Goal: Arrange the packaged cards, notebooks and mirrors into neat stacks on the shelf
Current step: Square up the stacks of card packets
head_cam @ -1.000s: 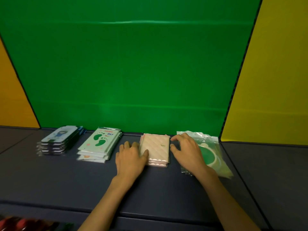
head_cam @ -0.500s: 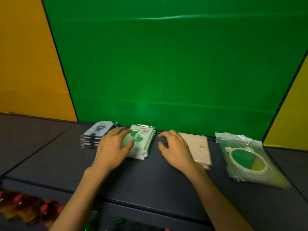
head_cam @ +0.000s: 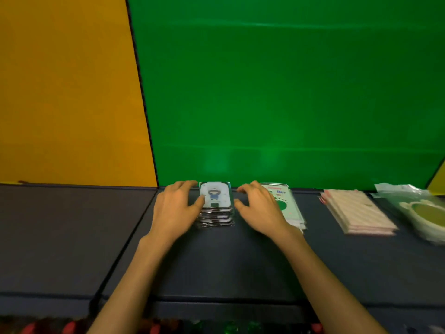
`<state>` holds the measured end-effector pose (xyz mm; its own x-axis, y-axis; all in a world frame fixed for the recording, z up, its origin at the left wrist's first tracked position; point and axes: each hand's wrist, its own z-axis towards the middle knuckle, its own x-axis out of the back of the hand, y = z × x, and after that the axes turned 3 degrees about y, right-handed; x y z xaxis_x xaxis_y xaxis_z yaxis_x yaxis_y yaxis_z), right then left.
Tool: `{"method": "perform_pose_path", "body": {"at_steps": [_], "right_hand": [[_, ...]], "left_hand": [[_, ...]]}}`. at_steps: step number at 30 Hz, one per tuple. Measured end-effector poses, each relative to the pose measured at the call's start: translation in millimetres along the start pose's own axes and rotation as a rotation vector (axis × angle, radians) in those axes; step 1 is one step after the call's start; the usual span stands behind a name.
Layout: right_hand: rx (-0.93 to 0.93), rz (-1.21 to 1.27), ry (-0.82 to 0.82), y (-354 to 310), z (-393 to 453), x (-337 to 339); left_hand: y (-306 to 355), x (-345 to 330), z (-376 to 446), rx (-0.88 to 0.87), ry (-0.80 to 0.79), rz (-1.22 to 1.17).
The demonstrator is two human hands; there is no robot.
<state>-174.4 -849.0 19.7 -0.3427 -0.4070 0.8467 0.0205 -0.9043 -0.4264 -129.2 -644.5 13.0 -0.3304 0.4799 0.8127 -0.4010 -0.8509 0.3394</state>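
Note:
A stack of packaged cards with a blue figure on top stands at the back of the dark shelf. My left hand lies against its left side, thumb touching the top pack. My right hand sits just right of the stack, fingers curved, thumb near its edge, partly covering the stack of green footprint notebooks. Further right lie a pink quilted stack and a bagged round green mirror.
A green back wall rises right behind the stacks, with a yellow panel to the left. The shelf's left section is bare dark surface. Blurred coloured items show on a lower level below the front edge.
Both hands and my view have shifted left, from the pink stack and mirror bag, past the footprint notebooks, to either side of the blue-figure card stack.

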Motion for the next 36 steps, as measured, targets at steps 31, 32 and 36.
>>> {"method": "perform_pose_path", "body": {"at_steps": [31,32,36], "right_hand": [[-0.745,0.901,-0.104,-28.4,28.2,-55.9],[-0.748,0.906,-0.105,-27.8,29.8,-56.7],[-0.753,1.082,-0.118,-22.2,36.1,-53.9]], "left_hand": [[-24.9,-63.3,28.4,0.684,-0.384,-1.233],[-25.4,-61.9,28.1,0.694,-0.382,-1.274],[-31.9,-60.8,30.1,0.659,-0.375,-1.357]]}}
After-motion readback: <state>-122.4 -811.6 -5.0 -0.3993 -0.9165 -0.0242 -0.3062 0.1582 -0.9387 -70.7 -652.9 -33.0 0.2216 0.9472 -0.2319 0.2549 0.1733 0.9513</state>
